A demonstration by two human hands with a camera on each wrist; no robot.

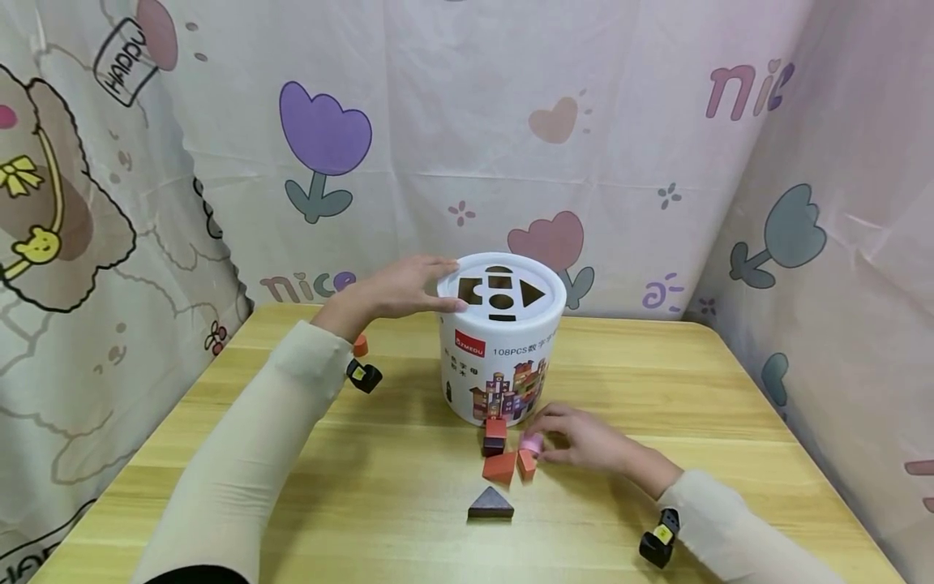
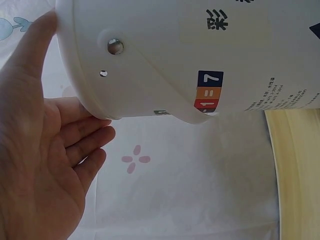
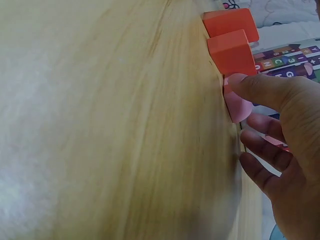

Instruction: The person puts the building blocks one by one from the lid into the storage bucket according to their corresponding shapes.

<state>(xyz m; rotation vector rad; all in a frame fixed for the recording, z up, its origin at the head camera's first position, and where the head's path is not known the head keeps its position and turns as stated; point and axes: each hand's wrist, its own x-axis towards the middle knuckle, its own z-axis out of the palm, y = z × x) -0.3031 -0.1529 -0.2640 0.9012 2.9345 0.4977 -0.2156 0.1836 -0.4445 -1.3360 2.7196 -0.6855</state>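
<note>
A white lidded bucket of toy blocks stands upright on the table, its lid cut with shaped holes. My left hand rests on the left side of the lid's rim, thumb in front and fingers behind. From the left wrist view, the fingers look nearly straight against the rim. In front of the bucket, my right hand pinches a pink block with rounded sides between thumb and fingers. Close beside it are an orange wedge, a larger orange block and a red block.
A dark block lies against the red one. Nearer the front is a dark triangular block. Another orange block shows behind my left wrist. The wooden table backs onto a printed cloth, with cloth on both sides too.
</note>
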